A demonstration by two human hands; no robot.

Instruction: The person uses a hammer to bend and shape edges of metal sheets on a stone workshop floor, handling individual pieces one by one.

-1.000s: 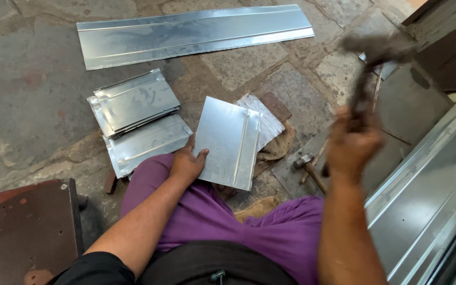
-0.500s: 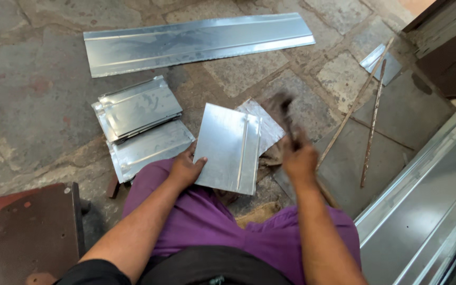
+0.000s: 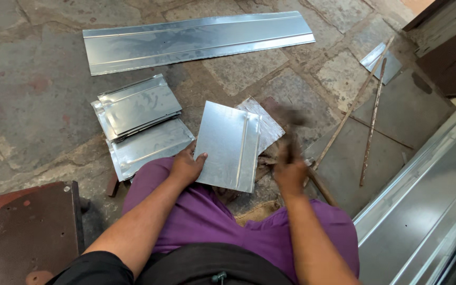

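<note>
Gripping a hammer point(image 3: 291, 138), our right hand point(image 3: 290, 173) is closed round the handle; head and shaft are motion-blurred, so how the fingers wrap it we cannot tell. Our left hand point(image 3: 186, 168) lies flat, fingers spread, thumb pressing the lower left corner of a small galvanised sheet panel point(image 3: 228, 145).

The panel rests on the stone floor point(image 3: 38, 105) just ahead of our knee in purple trousers point(image 3: 196, 221), overlapping a second, duller sheet piece point(image 3: 264, 124) at its right. A raised seam runs near its right edge. Its long axis points away from us, tilted slightly rightward; the seam follows that line.

Nearby: a stack of folded panels point(image 3: 141, 124) to the left, a long sheet strip point(image 3: 196, 39) beyond, two thin rods point(image 3: 370, 116) to the right, and a long sheet section point(image 3: 428, 200) at far right.

Risk, as we judge it: the hammer is close to the seam, and the left thumb is on the same sheet. A blow off line could dent the flat face or skid the panel. Held at one corner only, the panel might pivot or bounce.
</note>
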